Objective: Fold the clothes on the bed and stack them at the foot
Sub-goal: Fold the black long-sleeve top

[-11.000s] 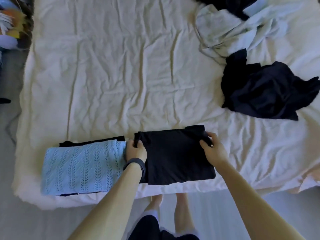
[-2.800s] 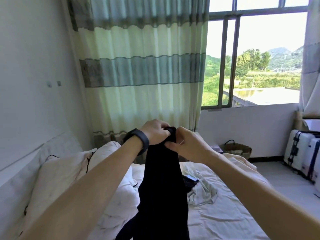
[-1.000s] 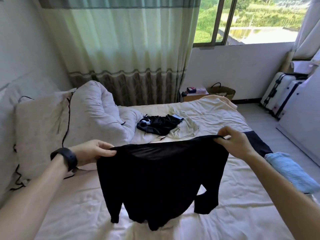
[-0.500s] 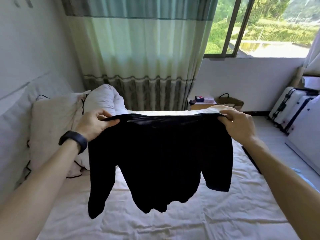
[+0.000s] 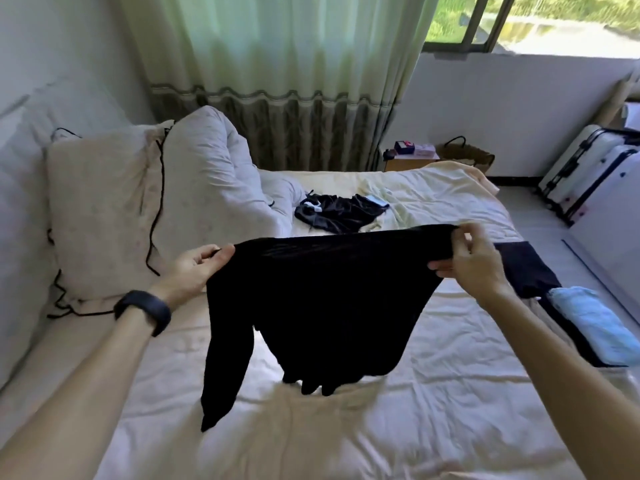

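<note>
A black long-sleeved top [image 5: 322, 299] hangs spread out above the bed [image 5: 433, 393]. My left hand [image 5: 195, 268] pinches its left shoulder, and my right hand [image 5: 474, 261] pinches its right shoulder. Its lower edge and left sleeve touch the sheet. Further back lies a crumpled black garment [image 5: 339, 213] on a pale cloth [image 5: 388, 206]. At the right edge of the bed sits a folded black garment [image 5: 523, 265], and beside it a folded light blue knit [image 5: 595, 323] lies on another dark piece.
Pillows [image 5: 104, 209] and a bunched duvet [image 5: 214, 178] fill the left side by the headboard. A curtain [image 5: 277, 81] hangs behind the bed. A small table [image 5: 412, 157], a basket [image 5: 467, 155] and white suitcases [image 5: 595, 168] stand on the floor at right.
The black top has come down from chest height, so its hem and sleeve now reach the sheet. My view has tilted downward, showing the clothes at the back of the bed again.
</note>
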### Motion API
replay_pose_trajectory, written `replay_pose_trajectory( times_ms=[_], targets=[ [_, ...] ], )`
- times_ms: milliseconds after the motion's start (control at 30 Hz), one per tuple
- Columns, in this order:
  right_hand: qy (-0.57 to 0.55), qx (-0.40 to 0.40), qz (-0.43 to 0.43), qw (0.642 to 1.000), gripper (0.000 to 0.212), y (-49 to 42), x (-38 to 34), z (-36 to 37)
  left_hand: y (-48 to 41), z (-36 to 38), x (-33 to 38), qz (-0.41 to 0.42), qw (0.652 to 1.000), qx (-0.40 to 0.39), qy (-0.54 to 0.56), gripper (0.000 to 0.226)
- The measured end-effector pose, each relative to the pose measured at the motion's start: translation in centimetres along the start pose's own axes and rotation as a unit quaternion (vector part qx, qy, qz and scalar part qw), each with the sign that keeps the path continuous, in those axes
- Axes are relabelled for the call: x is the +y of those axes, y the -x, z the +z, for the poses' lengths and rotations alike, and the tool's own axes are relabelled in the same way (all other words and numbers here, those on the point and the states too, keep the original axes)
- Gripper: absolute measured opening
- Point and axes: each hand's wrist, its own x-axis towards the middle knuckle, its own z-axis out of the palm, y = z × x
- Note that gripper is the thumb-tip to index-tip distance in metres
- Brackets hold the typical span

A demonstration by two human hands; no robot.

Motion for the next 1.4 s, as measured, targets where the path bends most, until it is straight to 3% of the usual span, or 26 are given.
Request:
replay_pose_trajectory(
  times_ms=[100, 200, 267, 333, 400, 500, 667, 733, 833, 933, 1033, 1133, 1267, 1400],
  targets=[
    [0.089, -0.052, 0.004, 0.995, 0.016, 1.4, 1.1, 1.7, 1.8, 1.9, -1.9, 0.008, 0.987, -0.070, -0.143, 0.042],
    [0.064, -0.026, 0.008, 0.998, 0.016, 2.6, 1.8, -0.2, 3.3, 0.0, -2.9, -0.001, 0.995, 0.064, -0.083, 0.033],
    [0.031, -0.025, -0.032, 0.999, 0.029, 4.3, 2.5, -0.9, 4.3, -1.0, -3.0, 0.006, 0.991, 0.130, -0.032, 0.028],
    [0.069, -0.084, -0.078, 0.991, 0.043, 6.3, 3.1, -1.0, 5.6, -1.0, -1.7, 0.009, 0.995, 0.088, -0.044, 0.022],
    [0.127, -0.116, -0.118, 0.978, 0.036, 7.3, 4.1, -1.3, 6.7, -0.9, -0.8, 0.011, 0.994, 0.063, -0.094, 0.019],
    [0.130, -0.077, -0.104, 0.983, 0.018, 7.9, 5.3, -3.1, 8.3, -1.8, 1.0, 0.034, 0.967, 0.067, -0.244, 0.014],
    [0.092, 0.029, -0.074, 0.993, 0.031, 8.8, 5.6, -6.3, 10.9, -2.4, 3.2, 0.154, 0.912, 0.112, -0.364, 0.006],
    [0.073, 0.046, -0.072, 0.994, 0.028, 9.0, 5.5, -7.5, 11.7, -2.5, 3.2, 0.152, 0.905, 0.100, -0.385, 0.011],
    [0.017, -0.019, -0.045, 0.999, 0.022, 9.4, 5.3, -8.7, 12.8, -2.1, 2.2, 0.074, 0.930, 0.147, -0.328, 0.009],
    [-0.061, -0.135, 0.003, 0.989, 0.012, 10.4, 5.7, -9.3, 13.8, -1.7, 1.6, -0.022, 0.976, 0.200, -0.080, 0.013],
    [-0.127, -0.183, 0.049, 0.974, 0.009, 11.6, 6.2, -10.2, 15.4, -0.1, 2.0, -0.063, 0.977, 0.194, 0.059, 0.009],
    [-0.152, -0.131, 0.053, 0.978, 0.016, 13.1, 6.8, -10.9, 17.1, 2.1, 2.9, -0.038, 0.986, 0.159, 0.013, 0.008],
    [-0.137, -0.012, 0.021, 0.990, 0.018, 14.8, 7.5, -11.3, 18.4, 2.6, 4.1, 0.016, 0.977, 0.203, -0.063, 0.004],
    [-0.085, 0.020, 0.010, 0.996, 0.013, 15.7, 7.7, -11.8, 19.4, 1.8, 5.1, 0.082, 0.960, 0.216, -0.161, 0.010]
  ],
)
